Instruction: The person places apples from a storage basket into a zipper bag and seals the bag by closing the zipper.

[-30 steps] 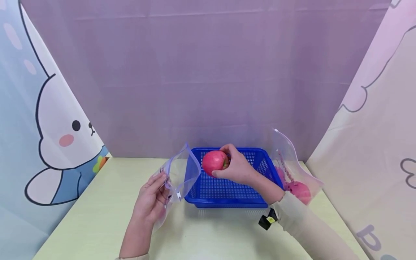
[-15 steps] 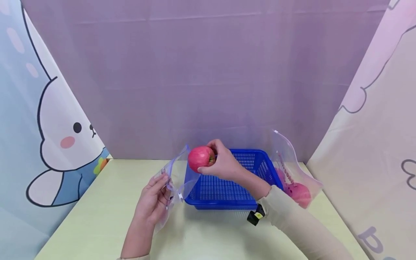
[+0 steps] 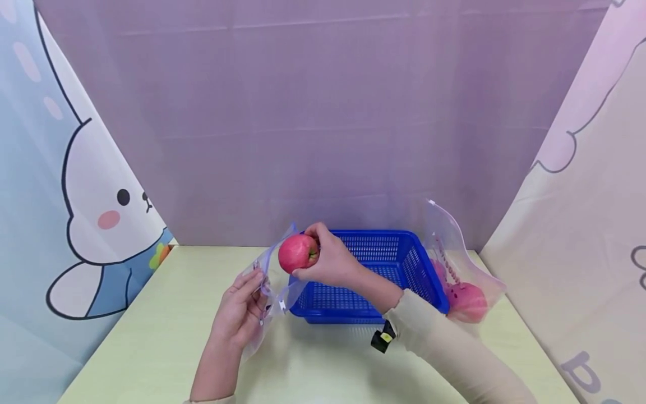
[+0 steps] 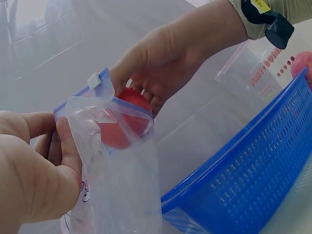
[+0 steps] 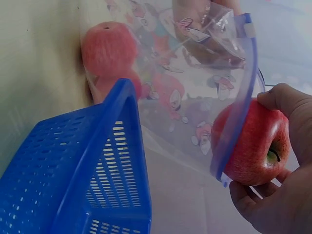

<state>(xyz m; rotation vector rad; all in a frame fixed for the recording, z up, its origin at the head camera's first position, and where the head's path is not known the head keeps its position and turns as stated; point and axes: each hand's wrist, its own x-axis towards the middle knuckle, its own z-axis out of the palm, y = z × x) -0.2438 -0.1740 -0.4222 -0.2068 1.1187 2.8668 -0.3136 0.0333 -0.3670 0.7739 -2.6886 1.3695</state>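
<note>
My left hand [image 3: 237, 314] pinches the edge of a clear zip bag [image 4: 126, 195] with a purple zip strip and a white slider. The bag's mouth is held apart, facing the right hand. In my right hand [image 3: 330, 261] is a red apple [image 3: 298, 252], gripped between thumb and fingers with its stem end toward the palm. The apple's front part is within the bag's mouth in the right wrist view, behind the purple strip. Two more red apples [image 5: 109, 48] show through the printed plastic low in the bag; the left hand hides them in the head view.
A blue perforated basket [image 3: 348, 314] stands on the pale table [image 3: 151, 336] just below and right of the hands. Right of it stands another clear zip bag [image 3: 456, 252] with pink-red fruit inside. A purple cloth backdrop [image 3: 323, 123] rises behind.
My right hand has carried the apple left from over the basket to the mouth of the bag. The left hand has stayed almost in place, holding the bag.
</note>
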